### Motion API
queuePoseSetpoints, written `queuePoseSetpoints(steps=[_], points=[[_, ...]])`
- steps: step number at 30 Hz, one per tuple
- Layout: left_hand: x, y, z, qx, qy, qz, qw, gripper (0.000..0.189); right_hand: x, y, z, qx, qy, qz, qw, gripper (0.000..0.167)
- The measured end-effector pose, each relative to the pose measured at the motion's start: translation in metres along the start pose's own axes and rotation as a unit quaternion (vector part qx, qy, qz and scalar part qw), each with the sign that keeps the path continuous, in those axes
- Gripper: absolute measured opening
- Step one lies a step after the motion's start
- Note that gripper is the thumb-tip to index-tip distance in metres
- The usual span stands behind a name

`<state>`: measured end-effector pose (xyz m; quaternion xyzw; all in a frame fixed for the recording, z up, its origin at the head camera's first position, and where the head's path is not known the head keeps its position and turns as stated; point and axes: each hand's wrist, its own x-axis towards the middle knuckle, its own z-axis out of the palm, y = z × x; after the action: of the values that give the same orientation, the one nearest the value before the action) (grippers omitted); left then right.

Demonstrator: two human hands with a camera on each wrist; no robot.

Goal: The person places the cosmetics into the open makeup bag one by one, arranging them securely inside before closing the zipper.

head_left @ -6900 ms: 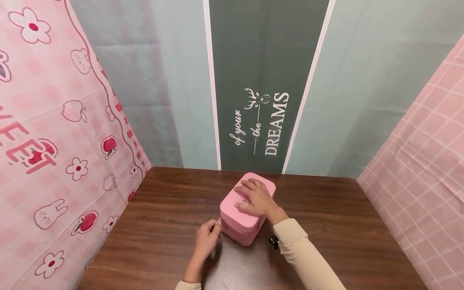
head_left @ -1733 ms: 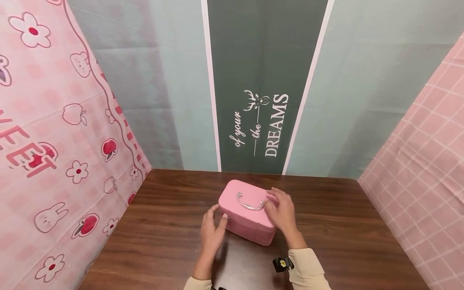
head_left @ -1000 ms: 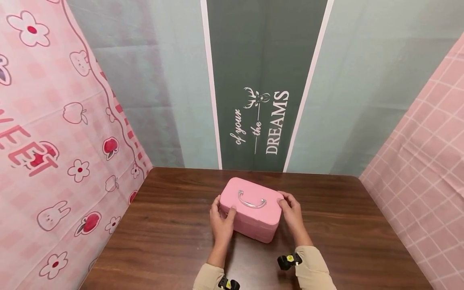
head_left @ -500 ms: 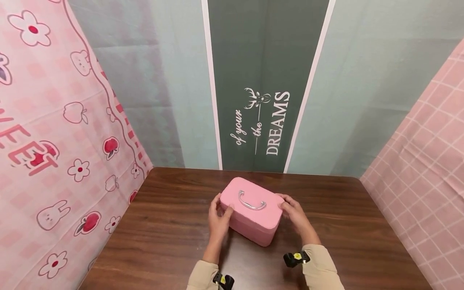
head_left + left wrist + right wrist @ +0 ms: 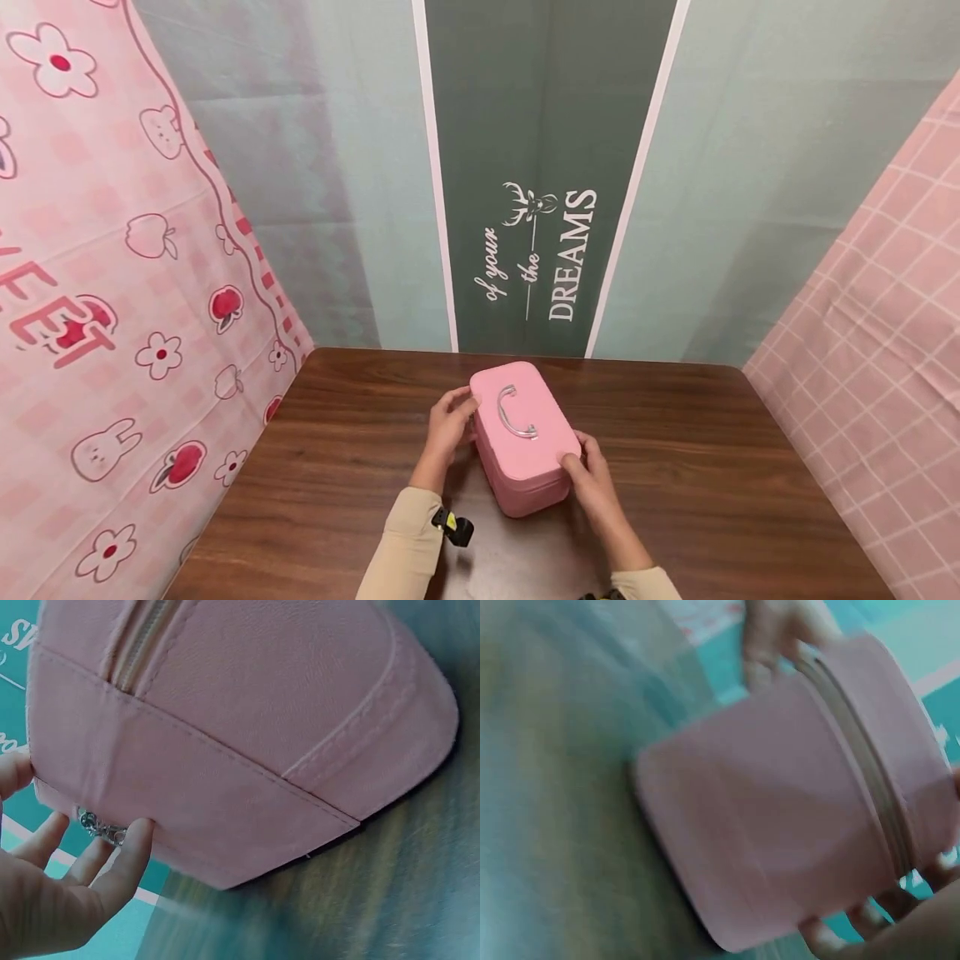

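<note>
A pink cosmetic case (image 5: 547,417) with a silver handle (image 5: 503,410) on its lid stands on the table, its lid down. My left hand (image 5: 448,429) holds its left end, thumb at the lid's edge. In the left wrist view, the fingers of that hand lie by a small silver metal fitting (image 5: 105,828) on the case; a zipper (image 5: 142,645) runs along the side. My right hand (image 5: 597,487) grips the near right corner, thumb on the lid and fingers round the side. A zipper (image 5: 862,769) shows below the lid in the blurred right wrist view.
The brown wooden table (image 5: 337,467) reaches back to a grey-green curtain (image 5: 555,100) with white lettering. A pink printed cloth (image 5: 97,208) hangs at the left and a pink checked cloth (image 5: 885,275) at the right. A black wrist camera (image 5: 453,527) is on the left sleeve.
The case first turned from lengthwise to crosswise, then back clockwise to a steeper slant now. My left hand has moved up its left side, my right hand down toward the near corner.
</note>
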<state>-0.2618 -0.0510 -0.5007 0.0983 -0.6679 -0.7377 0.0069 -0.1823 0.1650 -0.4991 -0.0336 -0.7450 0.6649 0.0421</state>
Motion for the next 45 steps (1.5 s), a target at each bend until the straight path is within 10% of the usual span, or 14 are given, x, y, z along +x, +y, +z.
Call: queuePoseSetpoints(steps=[11, 18, 31, 35, 45], points=[[0.007, 0.004, 0.007, 0.045, 0.008, 0.046, 0.9979, 0.038, -0.013, -0.001, 0.014, -0.010, 0.039, -0.007, 0.9992, 0.046], [-0.022, 0.015, 0.013, 0.169, 0.081, 0.144, 0.9715, 0.036, 0.013, -0.013, -0.013, -0.026, -0.039, 0.024, 0.9986, 0.044], [-0.110, -0.001, 0.040, 0.003, 0.093, 0.145, 0.9851, 0.050, 0.079, -0.010, -0.027, 0.026, -0.177, 0.079, 0.9806, 0.053], [-0.106, -0.027, 0.044, -0.007, 0.095, 0.152, 0.9838, 0.047, 0.087, -0.005, -0.022, 0.040, -0.182, 0.093, 0.9781, 0.053], [-0.104, -0.030, 0.039, 0.003, 0.087, 0.156, 0.9839, 0.046, 0.091, -0.003, -0.019, 0.042, -0.184, 0.103, 0.9767, 0.053]])
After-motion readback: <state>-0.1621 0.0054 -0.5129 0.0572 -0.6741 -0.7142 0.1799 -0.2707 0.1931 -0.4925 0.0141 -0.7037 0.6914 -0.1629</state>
